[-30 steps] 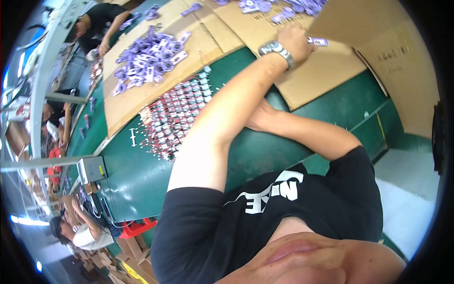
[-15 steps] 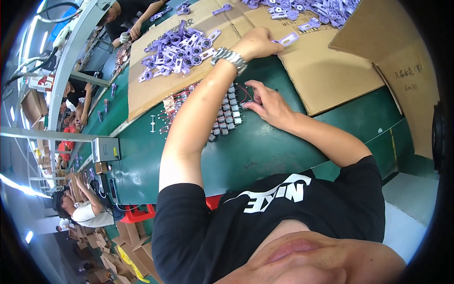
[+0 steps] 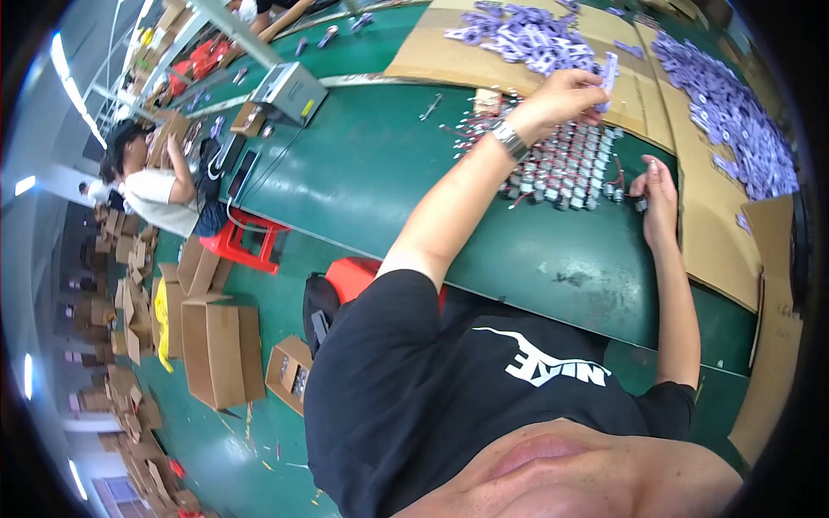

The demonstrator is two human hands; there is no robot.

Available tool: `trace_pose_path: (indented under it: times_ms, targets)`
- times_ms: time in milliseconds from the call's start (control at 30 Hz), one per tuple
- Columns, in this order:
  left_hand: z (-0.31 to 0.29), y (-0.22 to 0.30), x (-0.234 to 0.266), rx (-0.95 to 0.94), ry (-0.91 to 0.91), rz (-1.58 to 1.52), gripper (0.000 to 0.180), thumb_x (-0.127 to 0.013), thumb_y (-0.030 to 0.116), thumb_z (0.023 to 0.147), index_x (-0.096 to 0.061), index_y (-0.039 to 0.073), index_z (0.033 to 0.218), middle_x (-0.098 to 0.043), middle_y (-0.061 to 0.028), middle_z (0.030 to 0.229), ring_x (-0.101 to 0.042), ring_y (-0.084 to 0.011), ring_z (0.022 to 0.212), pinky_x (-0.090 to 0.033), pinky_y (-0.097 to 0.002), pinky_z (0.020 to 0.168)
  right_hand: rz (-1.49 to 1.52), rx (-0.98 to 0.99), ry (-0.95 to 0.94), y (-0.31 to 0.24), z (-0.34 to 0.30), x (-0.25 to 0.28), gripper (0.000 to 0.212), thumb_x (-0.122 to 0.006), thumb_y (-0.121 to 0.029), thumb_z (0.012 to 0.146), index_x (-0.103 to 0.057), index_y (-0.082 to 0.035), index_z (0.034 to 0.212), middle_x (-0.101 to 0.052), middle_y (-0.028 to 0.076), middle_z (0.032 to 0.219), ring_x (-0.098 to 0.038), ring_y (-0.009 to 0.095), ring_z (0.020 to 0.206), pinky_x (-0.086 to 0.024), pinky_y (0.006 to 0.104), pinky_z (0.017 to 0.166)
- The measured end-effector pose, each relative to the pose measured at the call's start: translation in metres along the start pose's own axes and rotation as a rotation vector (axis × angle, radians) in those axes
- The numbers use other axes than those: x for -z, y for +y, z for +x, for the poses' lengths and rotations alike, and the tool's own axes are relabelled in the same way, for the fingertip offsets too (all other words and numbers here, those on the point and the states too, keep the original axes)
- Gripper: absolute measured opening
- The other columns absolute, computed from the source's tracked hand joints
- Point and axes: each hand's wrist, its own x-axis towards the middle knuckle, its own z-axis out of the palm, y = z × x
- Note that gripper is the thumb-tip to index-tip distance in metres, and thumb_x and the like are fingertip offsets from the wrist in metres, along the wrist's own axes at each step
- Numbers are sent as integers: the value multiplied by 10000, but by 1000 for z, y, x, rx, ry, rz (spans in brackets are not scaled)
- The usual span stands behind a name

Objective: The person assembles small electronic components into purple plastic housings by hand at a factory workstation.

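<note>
My left hand (image 3: 560, 105), with a metal watch on its wrist, pinches a light purple plastic part (image 3: 610, 79) standing roughly upright. It is over the far edge of a block of small silver motors (image 3: 566, 168) with red wires, laid in close rows on the green table. To the right of that block, my right hand (image 3: 660, 197) is closed on a small motor (image 3: 641, 205) low over the table, mostly hidden by the fingers. Beyond my left hand a heap of purple parts (image 3: 527, 39) lies on flat cardboard (image 3: 432, 43).
A bigger purple heap (image 3: 734, 112) spreads at the far right, beside an upright carton wall (image 3: 773, 259). On the left stand a grey metal box (image 3: 289, 93) and a phone (image 3: 243, 175). A person (image 3: 155, 186) works farther left; open cartons (image 3: 220, 354) and red stools (image 3: 246, 242) are on the floor.
The view has swung leftward. My left hand has drawn the purple part back from the cardboard toward the motors and tipped it upright. My right hand's grip has closed further.
</note>
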Motion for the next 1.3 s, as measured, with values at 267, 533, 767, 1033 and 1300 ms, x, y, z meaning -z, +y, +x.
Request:
trace_pose_path:
  times_ms: [267,533,767,1033,1300]
  targets:
    - [5,-8,1,-61,-89,-104,245,-689,180,990,-677,-49,1076,-718,-114,941,-713,-191,814,-635,-345,727,96,18,70,7,7,5,329,-484,-292,1112,-563,0,1240,-362,-29,736,-367,87,656,-331,254,614]
    - [0,-18,7,-14,-81,-120,311,-679,175,999,-620,-55,1199,-706,-128,992,-713,-215,854,-639,-366,746,213,-23,-133,-4,2,1,278,-521,-254,1094,-518,-17,1240,-609,51,947,-604,184,960,-458,331,964]
    - [0,-15,4,-38,-16,-166,276,-669,241,1013,-692,-29,1065,-718,-102,929,-713,-195,828,-643,-354,728,68,74,12,-50,26,5,322,-620,-273,1047,-611,7,1208,-611,19,876,-594,109,715,-484,267,724]
    - [0,-4,11,-50,-39,-151,358,-635,213,1032,-599,-49,1273,-687,-167,1141,-691,-307,1030,-600,-487,944,-123,31,29,-90,45,-33,265,-648,-332,1015,-657,-82,1099,-437,-84,695,-328,21,518,-265,216,476]
    - [-3,-2,16,-21,-10,-134,410,-634,270,1038,-589,-52,1287,-681,-158,1166,-690,-290,1044,-590,-459,932,-596,-116,-277,-63,62,-50,190,-602,-275,1019,-633,-89,998,-470,-61,702,-423,63,635,-360,265,578]
